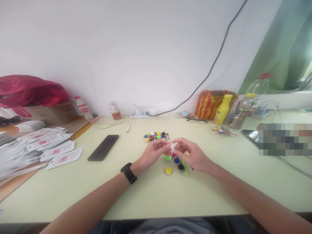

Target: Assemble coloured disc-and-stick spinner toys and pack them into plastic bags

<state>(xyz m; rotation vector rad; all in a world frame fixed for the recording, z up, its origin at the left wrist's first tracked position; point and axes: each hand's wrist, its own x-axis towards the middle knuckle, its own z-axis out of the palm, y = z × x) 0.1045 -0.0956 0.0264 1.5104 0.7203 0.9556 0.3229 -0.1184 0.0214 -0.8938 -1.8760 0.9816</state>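
pale green tabletop (143, 198) against a white wall (136, 58): straight ahead at twelve o'clock, a slim white piece (171, 152) is pinched between the left hand (155, 152) and right hand (194, 156), both nearly closed on it, with a yellow-lidded pot (168, 171) at six o'clock from it and a black-lidded pot (180, 168) at five. holding the left grip steady and working gently with the right would likely keep so thin a piece from bending.
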